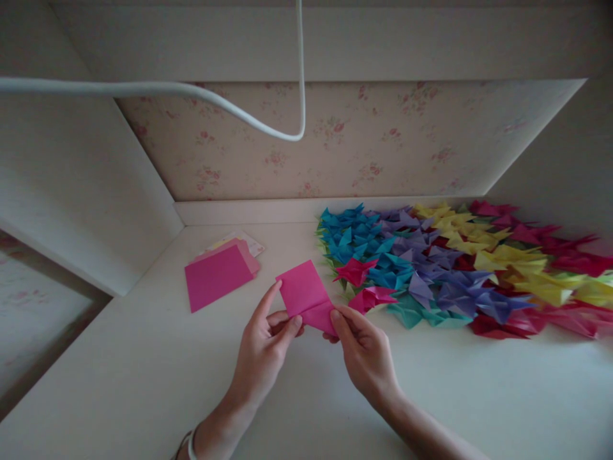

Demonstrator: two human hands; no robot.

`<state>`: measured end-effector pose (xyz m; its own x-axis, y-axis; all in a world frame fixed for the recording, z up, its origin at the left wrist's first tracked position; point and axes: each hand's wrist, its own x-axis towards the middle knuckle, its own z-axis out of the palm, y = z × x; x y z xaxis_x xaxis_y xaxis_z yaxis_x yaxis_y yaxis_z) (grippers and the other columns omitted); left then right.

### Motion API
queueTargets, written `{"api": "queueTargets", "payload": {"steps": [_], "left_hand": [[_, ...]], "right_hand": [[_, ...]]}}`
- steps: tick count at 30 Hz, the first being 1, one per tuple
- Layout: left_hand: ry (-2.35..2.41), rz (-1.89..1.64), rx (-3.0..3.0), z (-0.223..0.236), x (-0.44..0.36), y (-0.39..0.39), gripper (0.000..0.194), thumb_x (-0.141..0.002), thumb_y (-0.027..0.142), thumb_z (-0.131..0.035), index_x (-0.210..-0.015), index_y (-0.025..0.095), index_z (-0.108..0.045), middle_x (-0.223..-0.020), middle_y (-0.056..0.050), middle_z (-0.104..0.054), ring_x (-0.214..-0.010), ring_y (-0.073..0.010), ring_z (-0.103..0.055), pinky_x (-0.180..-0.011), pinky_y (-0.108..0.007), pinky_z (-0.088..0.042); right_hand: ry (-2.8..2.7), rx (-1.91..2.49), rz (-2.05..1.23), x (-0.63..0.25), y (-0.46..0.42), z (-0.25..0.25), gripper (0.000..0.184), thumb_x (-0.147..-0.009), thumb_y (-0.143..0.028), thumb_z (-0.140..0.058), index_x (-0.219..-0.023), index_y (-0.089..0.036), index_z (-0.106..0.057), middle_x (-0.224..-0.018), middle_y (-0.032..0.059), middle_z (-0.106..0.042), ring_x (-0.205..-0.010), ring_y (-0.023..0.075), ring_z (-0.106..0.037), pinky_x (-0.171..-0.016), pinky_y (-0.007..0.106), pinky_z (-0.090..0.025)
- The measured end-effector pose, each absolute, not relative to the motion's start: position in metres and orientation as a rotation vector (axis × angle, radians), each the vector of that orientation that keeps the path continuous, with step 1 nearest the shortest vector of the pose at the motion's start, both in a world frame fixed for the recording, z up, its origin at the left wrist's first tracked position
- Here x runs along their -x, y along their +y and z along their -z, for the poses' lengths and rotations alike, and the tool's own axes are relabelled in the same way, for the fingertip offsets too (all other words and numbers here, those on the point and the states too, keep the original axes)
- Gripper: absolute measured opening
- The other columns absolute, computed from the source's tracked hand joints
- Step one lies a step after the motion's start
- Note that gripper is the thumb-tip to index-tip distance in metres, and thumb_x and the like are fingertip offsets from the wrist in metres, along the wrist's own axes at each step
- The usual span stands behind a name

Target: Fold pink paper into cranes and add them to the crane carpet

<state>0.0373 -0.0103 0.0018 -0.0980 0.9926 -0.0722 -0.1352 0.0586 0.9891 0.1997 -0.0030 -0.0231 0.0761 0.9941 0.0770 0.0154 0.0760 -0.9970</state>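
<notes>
A pink sheet of origami paper (305,291), partly folded with a crease across its lower part, is held up between both hands above the white desk (143,383). My left hand (268,338) pinches its lower left edge between thumb and fingers, with the index finger stretched along the left side. At the lower right corner, my right hand (361,345) grips the paper between thumb and curled fingers. The fingertips behind the paper are partly hidden. Just right of the paper lie pink folded paper pieces (371,298), apart from my right hand.
A stack of loose paper sheets (218,275), magenta on top, lies on the left. Many folded paper figures (435,268) in blue, purple, yellow and red cover the desk's back right. A white cable (230,112) hangs across the upper view, before the floral wall (335,147).
</notes>
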Motion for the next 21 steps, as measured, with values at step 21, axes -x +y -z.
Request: {"api": "queueTargets", "payload": {"steps": [21], "left_hand": [[1.366, -1.095, -1.152, -0.0001, -0.0342, -0.0102, 0.031, -0.082, 0.044, -0.070, -0.079, 0.014, -0.075, -0.074, -0.009, -0.079, -0.071, -0.0235, -0.074, -0.066, -0.028, -0.058]], "right_hand": [[-1.289, 1.199, -1.077, -0.1995, -0.0032, 0.0184, 0.028, -0.092, -0.042, -0.059, -0.088, -0.018, -0.073, -0.069, 0.0030, -0.070, -0.062, 0.0173, -0.067, -0.056, 0.024, -0.055]]}}
